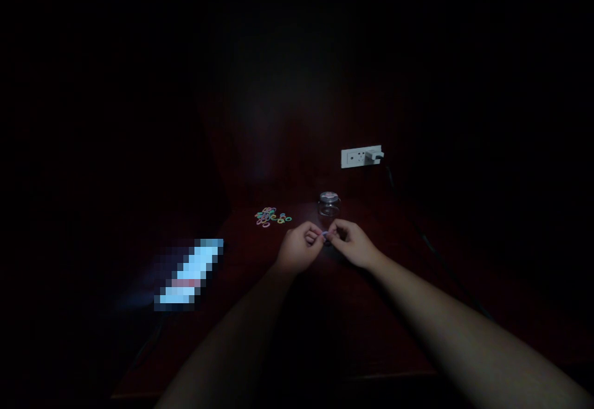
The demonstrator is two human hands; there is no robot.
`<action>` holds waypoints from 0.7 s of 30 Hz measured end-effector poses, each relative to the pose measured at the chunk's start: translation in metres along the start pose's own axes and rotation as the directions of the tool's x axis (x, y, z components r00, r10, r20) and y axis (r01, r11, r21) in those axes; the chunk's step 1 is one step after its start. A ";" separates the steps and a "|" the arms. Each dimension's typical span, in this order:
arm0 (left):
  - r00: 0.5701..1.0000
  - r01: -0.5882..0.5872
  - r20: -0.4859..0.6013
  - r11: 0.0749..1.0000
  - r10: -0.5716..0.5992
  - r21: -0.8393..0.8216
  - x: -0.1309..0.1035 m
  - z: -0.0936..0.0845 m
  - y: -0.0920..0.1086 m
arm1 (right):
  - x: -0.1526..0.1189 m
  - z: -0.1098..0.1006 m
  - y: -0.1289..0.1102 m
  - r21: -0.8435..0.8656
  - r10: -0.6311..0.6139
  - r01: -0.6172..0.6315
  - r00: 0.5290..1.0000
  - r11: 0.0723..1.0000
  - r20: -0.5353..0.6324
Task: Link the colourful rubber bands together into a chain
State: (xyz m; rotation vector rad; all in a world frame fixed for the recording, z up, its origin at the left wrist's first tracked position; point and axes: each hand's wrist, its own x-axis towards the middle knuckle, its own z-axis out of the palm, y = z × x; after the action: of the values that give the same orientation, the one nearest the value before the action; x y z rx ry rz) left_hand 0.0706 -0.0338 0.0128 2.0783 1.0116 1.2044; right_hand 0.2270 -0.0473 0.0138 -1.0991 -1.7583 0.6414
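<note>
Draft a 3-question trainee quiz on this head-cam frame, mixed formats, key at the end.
1. True or false: as the wearer sees it, the jar stands to the right of the pile of coloured rings.
2. What are the left hand and right hand pinching between them?
3. Where is the glowing screen?
A) Beyond the jar
B) To the right of the right hand
C) To the left of the left hand

Key:
1. True.
2. A small pale band, partly hidden.
3. C.
</note>
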 end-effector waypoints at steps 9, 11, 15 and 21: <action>1.000 0.004 0.012 0.999 -0.004 -0.046 -0.001 -0.001 0.001 | 0.000 0.001 0.001 -0.009 -0.020 0.020 1.000 1.000 0.011; 0.999 -0.006 0.042 0.997 0.010 -0.077 -0.001 -0.001 0.002 | 0.000 0.001 0.000 -0.017 -0.021 0.021 1.000 1.000 0.011; 0.998 -0.008 0.054 0.996 0.013 -0.090 0.000 -0.002 0.003 | 0.000 0.001 -0.001 -0.019 -0.032 0.033 0.999 0.999 0.011; 1.000 -0.002 0.027 0.997 0.004 -0.073 0.001 -0.001 -0.002 | 0.000 0.001 -0.002 0.026 -0.054 0.054 0.998 0.998 -0.020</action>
State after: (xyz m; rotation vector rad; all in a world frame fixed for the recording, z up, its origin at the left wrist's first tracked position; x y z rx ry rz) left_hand 0.0697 -0.0321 0.0121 2.0350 0.9383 1.1944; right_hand 0.2254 -0.0481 0.0149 -1.0334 -1.7520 0.6168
